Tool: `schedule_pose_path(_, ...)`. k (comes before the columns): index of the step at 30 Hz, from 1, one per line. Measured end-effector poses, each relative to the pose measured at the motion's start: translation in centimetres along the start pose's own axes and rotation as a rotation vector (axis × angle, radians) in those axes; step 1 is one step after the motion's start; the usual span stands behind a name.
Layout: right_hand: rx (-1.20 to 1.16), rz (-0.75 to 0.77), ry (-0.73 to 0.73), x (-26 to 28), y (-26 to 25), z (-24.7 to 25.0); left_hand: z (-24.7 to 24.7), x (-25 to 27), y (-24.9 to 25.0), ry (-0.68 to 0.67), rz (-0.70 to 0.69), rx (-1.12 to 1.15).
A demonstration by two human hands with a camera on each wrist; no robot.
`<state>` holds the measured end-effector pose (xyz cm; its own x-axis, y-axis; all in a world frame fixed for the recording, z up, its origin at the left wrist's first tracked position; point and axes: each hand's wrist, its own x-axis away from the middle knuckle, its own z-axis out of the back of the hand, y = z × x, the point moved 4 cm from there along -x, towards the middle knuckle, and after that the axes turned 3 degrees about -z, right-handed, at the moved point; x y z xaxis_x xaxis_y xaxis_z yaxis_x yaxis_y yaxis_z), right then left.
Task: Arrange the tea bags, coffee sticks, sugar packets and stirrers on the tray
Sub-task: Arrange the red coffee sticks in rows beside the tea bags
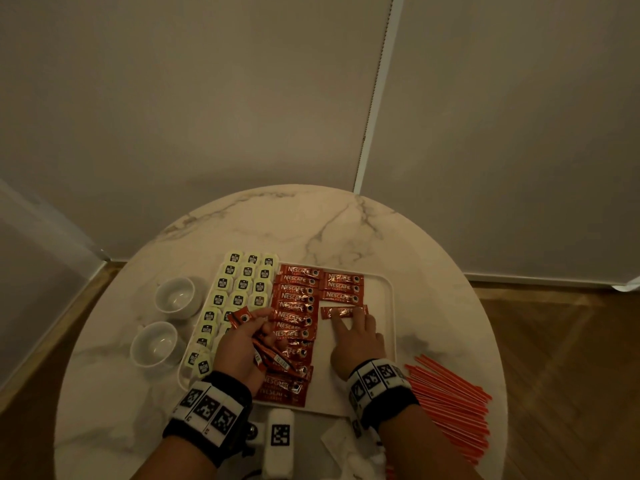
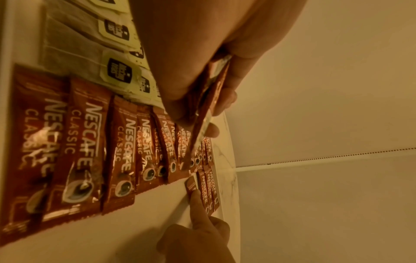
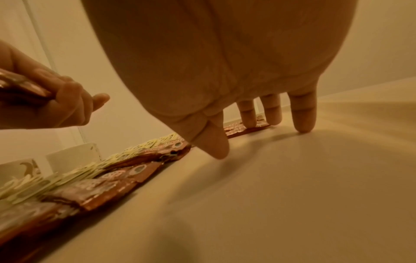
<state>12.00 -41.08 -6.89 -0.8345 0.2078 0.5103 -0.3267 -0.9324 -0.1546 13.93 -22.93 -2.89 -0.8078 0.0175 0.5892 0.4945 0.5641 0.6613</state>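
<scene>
A white tray (image 1: 389, 306) on the round marble table holds rows of pale tea bags (image 1: 239, 285) on its left and a column of red coffee sticks (image 1: 294, 306) down its middle. A shorter second column of coffee sticks (image 1: 343, 287) lies at the tray's upper right. My left hand (image 1: 242, 341) grips a bundle of coffee sticks (image 2: 209, 99) above the tray. My right hand (image 1: 356, 337) presses straight fingertips (image 3: 249, 117) on a single coffee stick (image 1: 341, 311) lying just below the second column. Red stirrers (image 1: 450, 407) lie on the table to the tray's right.
Two white cups (image 1: 162, 323) stand left of the tray. White paper packets (image 1: 337, 441) lie on the table at the near edge, between my wrists. A wall and a white blind with a bead chain (image 1: 377, 88) stand behind the table; wooden floor surrounds it.
</scene>
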Motion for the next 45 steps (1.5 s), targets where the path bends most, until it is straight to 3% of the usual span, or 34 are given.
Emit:
schedule_pose_path(21,-0.019,-0.101,-0.033,-0.2,-1.4,0.0,-0.1,0.1,0.1,0.011,0.003,-0.029)
schedule_pose_path(45,-0.039,-0.067,0.016,0.1,-1.7,0.6,0.0,-0.1,-0.6,-0.016,0.033,-0.047)
